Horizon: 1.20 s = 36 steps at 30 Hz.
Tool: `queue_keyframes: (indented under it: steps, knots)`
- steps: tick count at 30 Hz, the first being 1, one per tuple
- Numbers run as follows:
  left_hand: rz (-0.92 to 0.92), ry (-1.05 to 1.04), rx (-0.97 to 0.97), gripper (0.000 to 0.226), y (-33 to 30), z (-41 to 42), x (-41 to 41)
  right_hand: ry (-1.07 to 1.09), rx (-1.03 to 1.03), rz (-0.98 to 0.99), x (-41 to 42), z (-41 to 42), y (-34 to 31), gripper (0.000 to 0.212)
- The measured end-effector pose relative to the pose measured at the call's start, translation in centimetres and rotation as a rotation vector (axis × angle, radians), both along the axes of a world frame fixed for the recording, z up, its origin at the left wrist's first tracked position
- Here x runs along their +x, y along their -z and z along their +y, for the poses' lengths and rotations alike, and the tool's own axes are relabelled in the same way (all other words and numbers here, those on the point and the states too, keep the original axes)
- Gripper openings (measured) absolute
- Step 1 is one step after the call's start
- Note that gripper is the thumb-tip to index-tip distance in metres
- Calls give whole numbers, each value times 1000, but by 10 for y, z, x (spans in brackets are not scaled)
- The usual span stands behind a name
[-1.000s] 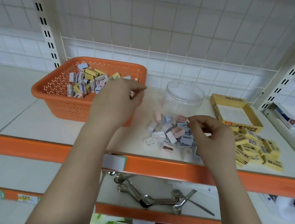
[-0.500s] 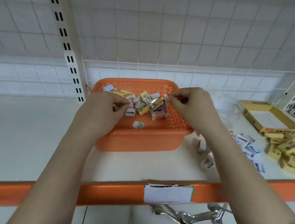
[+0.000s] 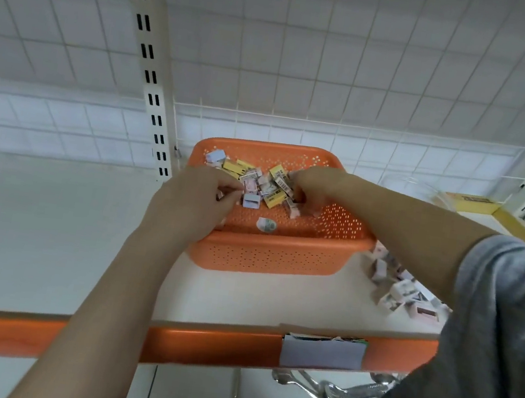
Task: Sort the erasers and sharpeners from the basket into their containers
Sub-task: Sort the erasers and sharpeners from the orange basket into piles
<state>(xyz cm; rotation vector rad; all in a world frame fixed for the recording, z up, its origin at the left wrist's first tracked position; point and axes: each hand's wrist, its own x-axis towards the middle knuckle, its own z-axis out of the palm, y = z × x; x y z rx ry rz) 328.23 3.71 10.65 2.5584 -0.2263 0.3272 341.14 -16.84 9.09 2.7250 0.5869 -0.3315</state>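
Both hands are inside the orange perforated plastic basket (image 3: 267, 253) on the white shelf (image 3: 46, 236). The left hand (image 3: 200, 197) is curled over small boxed items at the pile's left edge; whether it grips one cannot be told. The right hand (image 3: 315, 186) has fingers bent into the mixed pile of yellow and white boxed erasers and sharpeners (image 3: 266, 184); its grasp is likewise unclear. More small boxes (image 3: 400, 290) lie on the shelf right of the basket.

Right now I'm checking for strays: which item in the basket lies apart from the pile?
The small round whitish item, alone by the orange basket's near wall; the others cluster between both hands.
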Motion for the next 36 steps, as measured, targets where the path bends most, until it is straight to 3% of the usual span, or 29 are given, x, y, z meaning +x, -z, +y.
queue_keyframes:
  steps: [2,5,8,13,15,17,20,24,29,36]
  knots:
    - [-16,-4,5,21,-1,2,2,-17,7,-1,1,0,1,27]
    - [-31,19,29,20,-3,4,7,1,58,-33,-5,-3,-7,20]
    - [-65,86,83,21,-10,0,19,14,235,-129,-24,-14,-27,16]
    - [-55,381,402,24,-22,-24,55,156,941,-263,-97,-39,-50,24]
    - [-49,475,542,24,-22,-37,72,242,1239,-311,-135,-45,-49,17]
    - [-44,554,648,25,-16,-53,89,363,1463,-383,-168,-51,-40,10]
    - [-23,663,806,33,-5,-73,108,583,1698,-449,-204,-62,-21,15]
    - [-12,724,948,39,5,-93,121,725,1753,-458,-223,-70,-5,11]
    - [23,748,995,26,14,-99,128,700,1733,-497,-231,-72,3,14]
    - [-55,674,713,24,-12,-92,115,648,1745,-547,-238,-73,5,3]
